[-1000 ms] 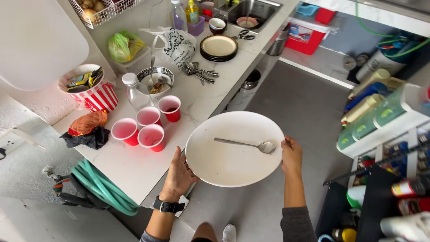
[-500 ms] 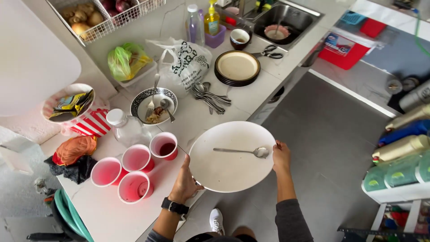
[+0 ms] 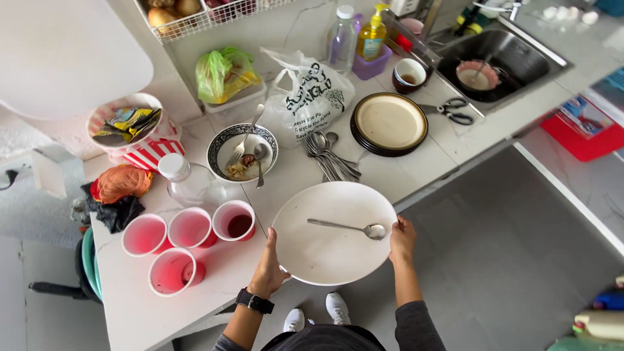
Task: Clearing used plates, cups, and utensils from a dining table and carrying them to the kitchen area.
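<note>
A person is standing at the tabletop (image 3: 195, 286) edge, gripping a large white plate (image 3: 325, 250) with both hands: the left hand (image 3: 270, 270) is clasping its rim at eight o'clock, the right hand (image 3: 402, 238) at three o'clock. A spoon (image 3: 348, 227) is lying loose on the plate; any tilt could send it sliding off. At ten o'clock, red cups (image 3: 188, 244) are standing close enough to be knocked. Beyond, at twelve, loose cutlery (image 3: 328, 156) is lying.
</note>
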